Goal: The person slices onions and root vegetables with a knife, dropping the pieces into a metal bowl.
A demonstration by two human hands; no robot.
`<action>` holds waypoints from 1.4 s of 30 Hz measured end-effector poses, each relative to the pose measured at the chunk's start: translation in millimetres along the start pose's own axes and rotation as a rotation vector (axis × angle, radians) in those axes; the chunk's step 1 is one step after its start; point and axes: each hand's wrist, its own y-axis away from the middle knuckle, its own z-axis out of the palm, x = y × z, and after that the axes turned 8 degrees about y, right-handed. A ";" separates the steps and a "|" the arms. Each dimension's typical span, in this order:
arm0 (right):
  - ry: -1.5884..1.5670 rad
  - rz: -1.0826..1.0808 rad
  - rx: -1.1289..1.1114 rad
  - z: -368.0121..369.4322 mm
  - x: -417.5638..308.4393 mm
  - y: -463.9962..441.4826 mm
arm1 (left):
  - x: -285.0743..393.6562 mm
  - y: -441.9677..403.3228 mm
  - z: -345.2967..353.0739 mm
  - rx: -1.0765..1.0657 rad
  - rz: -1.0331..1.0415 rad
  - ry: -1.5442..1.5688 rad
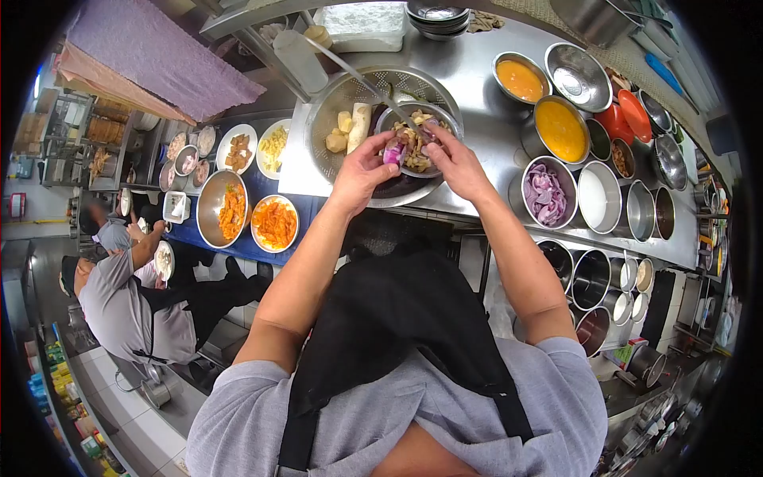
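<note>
My left hand (366, 171) is closed around a red onion (394, 151), its purple skin showing between thumb and fingers. Close beside it, my right hand (455, 163) has its fingers bent together over a metal bowl (384, 123); purple bits show near its fingertips, but what it pinches is unclear. Brownish peelings and scraps (416, 161) fill much of this bowl. It sits inside a wide perforated colander (324, 111), which also holds several peeled potatoes (337, 141) and a long white root (359, 127). A pale rod (354, 73) slants across, its lower end near my fingers.
At right stand pots of sliced red onion (547, 193), yellow liquid (561, 131) and orange liquid (520, 78). Bowls of orange pieces (230, 211) and a plate (274, 224) are at left. Another person (143, 302) works on the left. A squeeze bottle (300, 62) stands behind the colander.
</note>
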 end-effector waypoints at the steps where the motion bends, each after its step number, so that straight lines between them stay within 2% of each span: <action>1: -0.056 0.011 -0.014 -0.7 -9.1 5.1 | -0.4 -1.6 -1.6 0.024 -0.036 0.038; 3: -0.109 0.021 -0.025 1.0 -15.0 9.6 | -1.9 -6.3 -1.8 0.045 -0.069 0.078; 5: -0.050 -0.125 0.026 5.2 -19.4 11.7 | -0.6 -8.6 -0.2 0.133 -0.070 0.018; 6: -0.051 -0.128 0.029 5.5 -24.5 13.1 | -0.6 -10.6 0.1 0.131 -0.067 0.015; 8: 0.036 -0.156 -0.022 1.5 -36.5 18.6 | -3.4 -13.5 2.9 0.214 0.030 -0.140; 9: 0.038 -0.156 -0.021 1.2 -39.6 20.5 | -4.6 -14.5 3.6 0.213 0.030 -0.139; 11: 0.141 -0.095 -0.089 0.8 -44.8 22.9 | -6.2 -16.2 4.0 0.279 0.199 -0.482; 12: 0.141 -0.097 -0.090 -0.7 -48.0 23.3 | -3.9 -16.8 5.8 0.293 0.217 -0.521; 15: 0.113 -0.002 -0.157 1.5 -50.5 23.4 | 4.2 -13.6 10.5 0.333 0.145 -0.604; 17: 0.192 -0.133 0.007 10.9 -42.3 22.9 | 4.6 -14.0 13.6 0.334 0.170 -0.589; 21: 0.223 -0.121 0.063 16.4 -40.0 24.6 | 10.5 -8.5 19.6 0.356 0.198 -0.645; 23: 0.078 -0.213 0.134 24.5 -23.5 19.5 | 6.7 -7.9 11.8 0.350 0.150 -0.653; 27: 0.086 -0.229 0.102 16.7 -32.5 25.4 | 10.2 -9.7 7.3 0.356 0.042 -0.557; 30: 0.112 -0.158 0.089 15.1 -39.9 27.9 | 12.0 -9.2 15.3 0.379 0.140 -0.494; 33: 0.125 -0.114 0.000 16.6 -35.0 26.4 | 15.3 -7.1 17.1 0.346 0.127 -0.464; 42: 0.122 -0.239 0.072 19.8 -37.0 29.5 | 8.2 -5.6 7.9 0.326 0.085 -0.509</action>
